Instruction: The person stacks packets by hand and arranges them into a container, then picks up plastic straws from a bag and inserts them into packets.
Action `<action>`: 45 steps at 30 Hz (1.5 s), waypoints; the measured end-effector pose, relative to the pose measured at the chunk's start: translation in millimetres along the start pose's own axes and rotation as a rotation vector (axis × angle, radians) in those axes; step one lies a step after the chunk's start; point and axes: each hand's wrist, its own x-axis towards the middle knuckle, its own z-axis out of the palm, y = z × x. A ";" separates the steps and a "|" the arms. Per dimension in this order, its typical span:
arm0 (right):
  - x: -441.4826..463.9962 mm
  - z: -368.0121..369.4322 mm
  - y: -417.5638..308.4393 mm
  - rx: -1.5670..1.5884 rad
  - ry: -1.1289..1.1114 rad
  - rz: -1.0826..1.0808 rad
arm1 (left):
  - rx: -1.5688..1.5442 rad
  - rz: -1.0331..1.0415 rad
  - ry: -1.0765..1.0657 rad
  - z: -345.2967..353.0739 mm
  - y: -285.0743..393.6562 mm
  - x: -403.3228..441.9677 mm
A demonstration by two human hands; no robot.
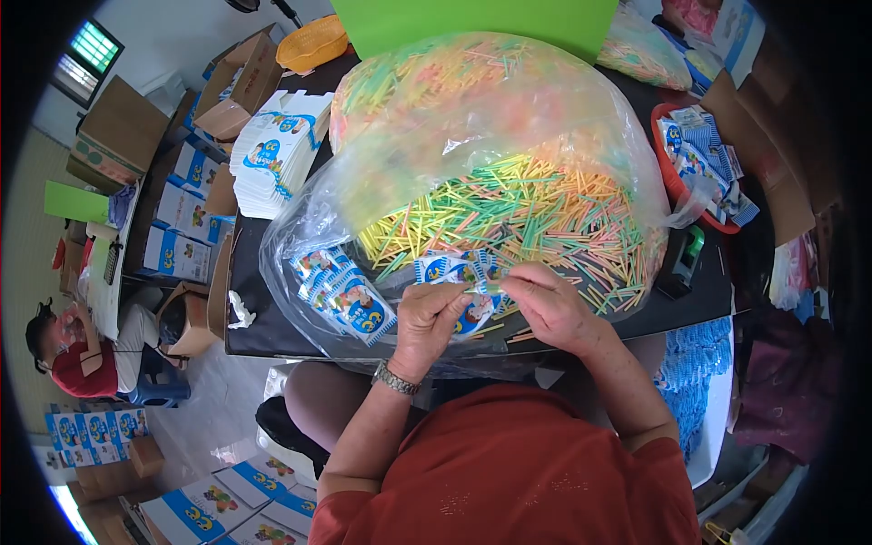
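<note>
My left hand (431,320), with a metal watch on its wrist, is closed in a pinch over the table's front edge. Facing it, my right hand (552,307) is pinched too. Between the fingertips runs what looks like a thin pale green stick, mostly covered by the fingers. Behind the hands a large clear plastic bag (427,173) lies open, full of thin coloured sticks (509,204) in yellow, green, orange and pink. Printed blue-and-white packets (350,295) rest at the bag's mouth on the left, and more packets (445,267) lie just beyond my fingers.
A stack of printed white cartons (272,154) stands at the table's left. On the right are a red basket (660,145) of packets and a black tape dispenser (681,263). Blue packets fill a white bin (722,400) below. Another person (86,359) sits far left.
</note>
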 end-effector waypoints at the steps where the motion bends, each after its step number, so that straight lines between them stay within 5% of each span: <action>1: -0.9 -3.0 -0.3 0.048 -0.049 0.034 | 0.054 0.015 -0.006 1.1 -1.2 -1.9; 10: 1.2 -25.2 -6.3 -0.126 0.002 -0.002 | 0.048 -0.093 -0.062 9.1 -6.5 -12.4; 12: -6.3 -15.4 -9.2 -0.089 -0.252 0.038 | 0.084 -0.050 -0.067 11.9 -2.4 -11.0; 14: -12.4 -12.2 -4.8 -0.056 -0.269 0.031 | 0.124 -0.011 -0.069 12.0 -2.4 -12.4; 16: -13.8 -14.8 0.0 0.181 -0.246 0.142 | 0.107 0.083 -0.172 11.6 -4.3 -14.5; 19: -13.7 -9.1 -6.6 0.121 -0.326 0.342 | 0.100 0.068 -0.257 20.0 -0.1 -16.6; 26: 2.6 -14.4 11.8 0.066 -0.137 0.169 | -0.072 -0.074 -0.067 29.7 -20.7 -28.4; 30: 27.1 -22.7 69.1 -0.471 -0.209 0.124 | -0.086 0.026 -0.026 20.0 -15.7 -14.7; 32: 27.5 -8.1 89.3 -0.664 -0.541 0.024 | -0.047 0.077 0.006 14.6 -16.7 -11.0; 36: 41.2 -18.6 99.0 -0.702 -0.538 -0.104 | -0.036 0.087 0.068 6.5 -15.9 -9.6; 38: 44.6 -35.1 94.8 -0.705 -0.558 -0.001 | -0.041 0.086 0.080 4.0 -15.8 -9.5; 40: 40.2 -51.1 70.6 -0.176 -0.176 0.491 | -0.038 0.073 0.092 5.9 -15.3 -10.7; 41: 34.7 -53.5 54.7 -0.183 -0.173 0.491 | -0.033 0.061 0.103 7.8 -15.3 -10.0; 43: 23.9 -46.2 17.4 0.688 0.141 0.635 | -0.036 0.059 0.096 12.9 -15.6 -9.3; 45: 27.6 -34.2 -6.5 0.602 0.112 0.293 | -0.033 0.061 0.079 15.6 -11.4 -8.8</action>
